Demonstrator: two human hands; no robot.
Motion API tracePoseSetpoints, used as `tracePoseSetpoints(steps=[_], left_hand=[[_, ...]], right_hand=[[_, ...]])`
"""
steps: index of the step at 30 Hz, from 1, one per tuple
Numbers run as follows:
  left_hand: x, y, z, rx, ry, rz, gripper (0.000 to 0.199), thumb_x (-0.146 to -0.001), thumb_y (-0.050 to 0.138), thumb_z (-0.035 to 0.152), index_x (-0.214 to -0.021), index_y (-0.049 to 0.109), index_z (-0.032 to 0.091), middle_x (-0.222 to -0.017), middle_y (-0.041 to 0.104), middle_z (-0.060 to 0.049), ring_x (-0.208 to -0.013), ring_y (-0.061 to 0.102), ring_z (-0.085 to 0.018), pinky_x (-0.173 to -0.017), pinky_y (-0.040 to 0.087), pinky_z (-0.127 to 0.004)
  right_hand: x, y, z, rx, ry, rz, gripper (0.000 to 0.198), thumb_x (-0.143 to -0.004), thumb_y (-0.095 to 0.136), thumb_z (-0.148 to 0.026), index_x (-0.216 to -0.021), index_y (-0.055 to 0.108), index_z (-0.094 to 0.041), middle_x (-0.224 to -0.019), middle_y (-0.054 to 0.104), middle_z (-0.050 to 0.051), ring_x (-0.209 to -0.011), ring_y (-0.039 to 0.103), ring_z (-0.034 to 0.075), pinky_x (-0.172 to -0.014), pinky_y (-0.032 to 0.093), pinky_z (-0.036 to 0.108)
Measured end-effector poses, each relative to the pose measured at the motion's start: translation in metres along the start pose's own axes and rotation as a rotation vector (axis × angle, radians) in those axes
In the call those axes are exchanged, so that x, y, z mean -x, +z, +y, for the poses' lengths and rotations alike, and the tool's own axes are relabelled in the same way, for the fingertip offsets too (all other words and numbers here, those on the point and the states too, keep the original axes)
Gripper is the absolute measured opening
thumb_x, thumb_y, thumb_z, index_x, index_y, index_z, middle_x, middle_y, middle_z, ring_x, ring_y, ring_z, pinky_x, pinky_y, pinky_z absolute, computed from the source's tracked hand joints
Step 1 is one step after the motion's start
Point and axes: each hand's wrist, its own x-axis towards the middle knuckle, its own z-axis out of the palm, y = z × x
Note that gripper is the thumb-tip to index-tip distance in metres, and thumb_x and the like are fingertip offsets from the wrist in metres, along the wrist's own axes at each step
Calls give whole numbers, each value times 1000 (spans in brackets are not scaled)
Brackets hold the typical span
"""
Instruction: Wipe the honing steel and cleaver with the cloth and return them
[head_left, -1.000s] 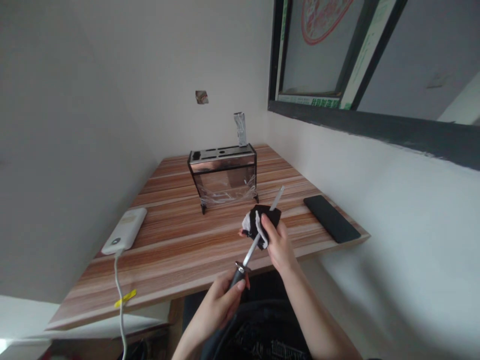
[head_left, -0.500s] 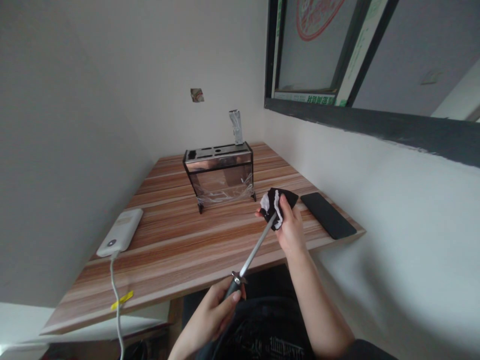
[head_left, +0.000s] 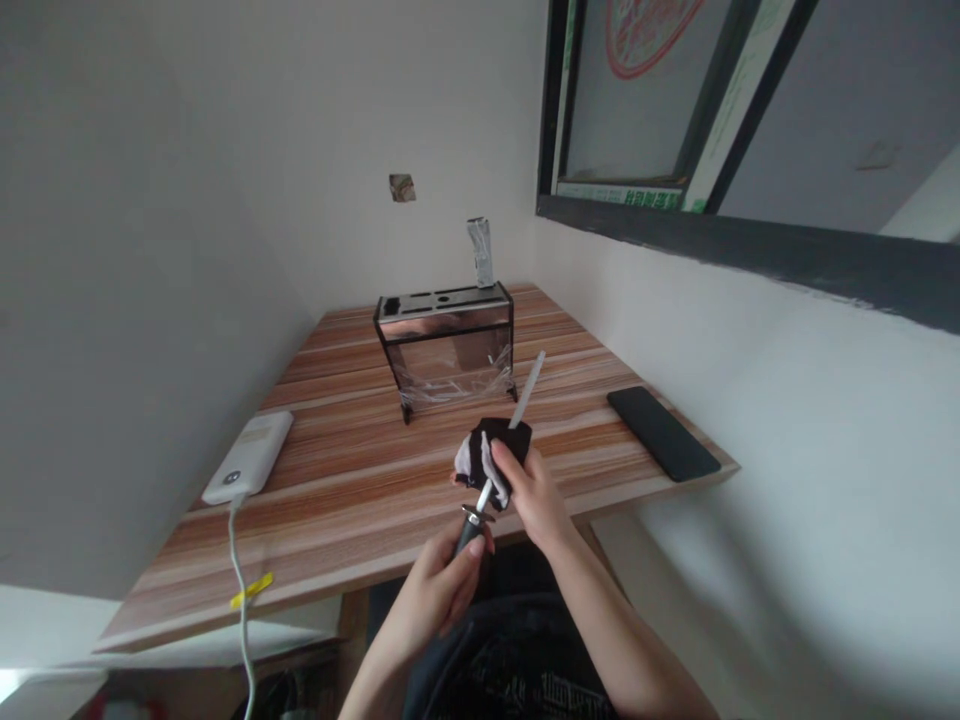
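Observation:
My left hand [head_left: 448, 578] is closed around the dark handle of a sharpening steel [head_left: 530, 388], just below its metal guard. The pale rod slants up and away to the right over the table's front part. My right hand [head_left: 527, 487] pinches a black-and-white cloth [head_left: 480, 455] wrapped about the lower rod, close to the guard. The rod's tip sticks out bare beyond the cloth. Behind my hands stands a knife block [head_left: 450, 350] with clear sides and black end frames. A grey plastic-wrapped handle [head_left: 481, 252] rises from its top right.
A white power bank [head_left: 251, 455] with a cable [head_left: 238, 570] lies on the wood-grain table [head_left: 337, 470] at the left. Yellow tape [head_left: 252, 590] is near the front edge. A black phone [head_left: 663, 433] lies at the right, beside the wall.
My right hand has slid the cloth down the rod from the tip end toward the guard, baring the tip. My left hand keeps its hold on the handle.

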Motion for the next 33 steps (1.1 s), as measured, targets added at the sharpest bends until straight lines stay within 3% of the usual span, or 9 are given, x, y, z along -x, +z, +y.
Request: tracePoseSetpoints(steps=[5,10,18,22,25,27,30,33], left_hand=[[-3,1,2,72,73,27,34,-85,55,50,-86,49,16,-39,31,13,-29,18,-1,-30,11,-14],[-2,2,0,249,69,-35,31,-86,56,46,-83,48,16,-38,29,14,-27,15,-1,-28,13,-12],[-4,0,0,705,-14,-433,24,-88,56,39,-80,46,18,-36,30,14,-19,8,1,-22,14,-9],[-8,-1,-11,845,-56,-487,28,-85,59,39,-76,43,18,-32,28,16,-18,3,2,-21,10,-7],[-9,0,-18,797,-34,-463,29,-84,60,41,-74,44,18,-32,27,16,-18,4,2,-22,9,-8],[-9,1,-17,648,-5,-394,31,-84,59,44,-75,46,17,-33,28,14,-21,11,1,-24,13,-10],[-8,4,-13,227,62,-106,36,-83,58,49,-77,51,14,-39,39,10,-29,27,-2,-31,20,-14],[-5,5,-11,-137,114,174,40,-81,59,52,-76,52,13,-45,42,8,-37,32,-3,-36,20,-16]], right_hand=[[16,2,-7,130,113,-183,36,-79,61,-50,-89,69,-16,-75,69,4,-75,65,20,-67,51,27],[16,1,-13,-36,94,-358,35,-81,62,-44,-104,67,-18,-85,70,6,-85,66,21,-76,53,31],[14,0,-21,-165,78,-505,35,-82,60,-45,-104,66,-17,-88,69,7,-80,65,18,-66,52,26],[16,2,-29,-116,12,-533,37,-84,57,-46,-100,67,-15,-91,68,8,-78,63,17,-68,51,26],[17,2,-29,-45,9,-488,34,-85,56,-44,-101,66,-16,-88,68,6,-70,62,15,-59,49,23],[18,1,-26,-7,3,-443,31,-85,57,-42,-101,66,-17,-84,69,5,-68,61,14,-59,49,23],[19,1,-22,56,-30,-393,29,-86,57,-41,-99,67,-16,-82,69,5,-77,63,17,-70,49,25],[21,2,-22,134,-48,-311,29,-85,58,-42,-96,67,-16,-82,68,5,-78,63,17,-71,49,26]])
